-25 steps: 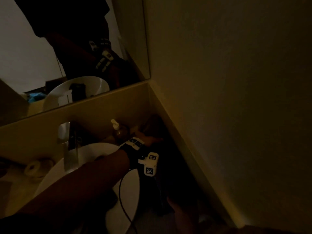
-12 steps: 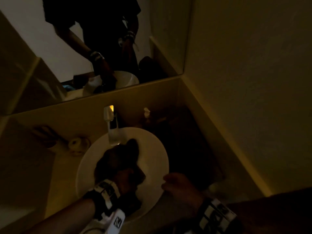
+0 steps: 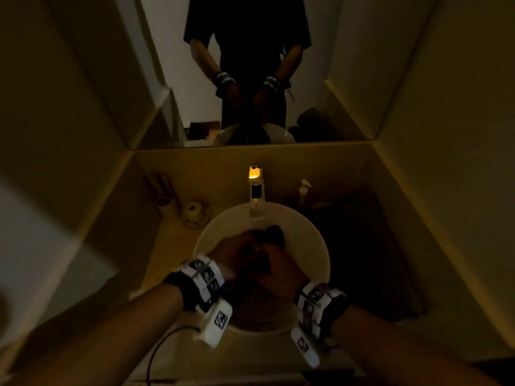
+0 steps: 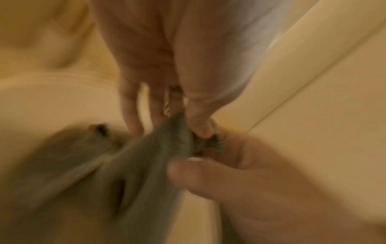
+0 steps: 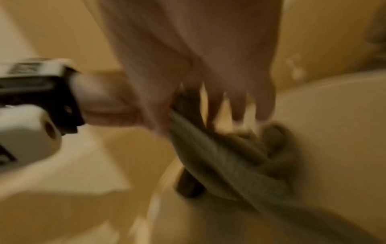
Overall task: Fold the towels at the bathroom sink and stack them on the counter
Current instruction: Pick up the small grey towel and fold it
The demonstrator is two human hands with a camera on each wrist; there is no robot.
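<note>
A dark grey-green towel (image 3: 274,235) lies bunched in the round white sink (image 3: 315,238). Both hands meet over the basin and hold it. In the left wrist view my left hand (image 4: 188,125) pinches a fold of the towel (image 4: 150,165) between thumb and fingers, and the right hand's thumb (image 4: 198,175) presses the same fold from below. In the right wrist view my right hand (image 5: 177,107) pinches the towel (image 5: 219,156), which hangs down into the basin. In the dim head view the left hand (image 3: 237,254) and right hand (image 3: 278,263) touch each other.
A dark heap of towels (image 3: 356,246) lies on the counter right of the sink, against the wall. Behind the basin stand the faucet (image 3: 256,196), a soap dispenser (image 3: 304,188) and a paper roll (image 3: 193,213). The mirror (image 3: 250,79) hangs above; walls close in on both sides.
My left hand left the right-hand counter corner and came to the basin with the dark towel. The right hand has joined it on the towel. The head view swung left onto the sink.
</note>
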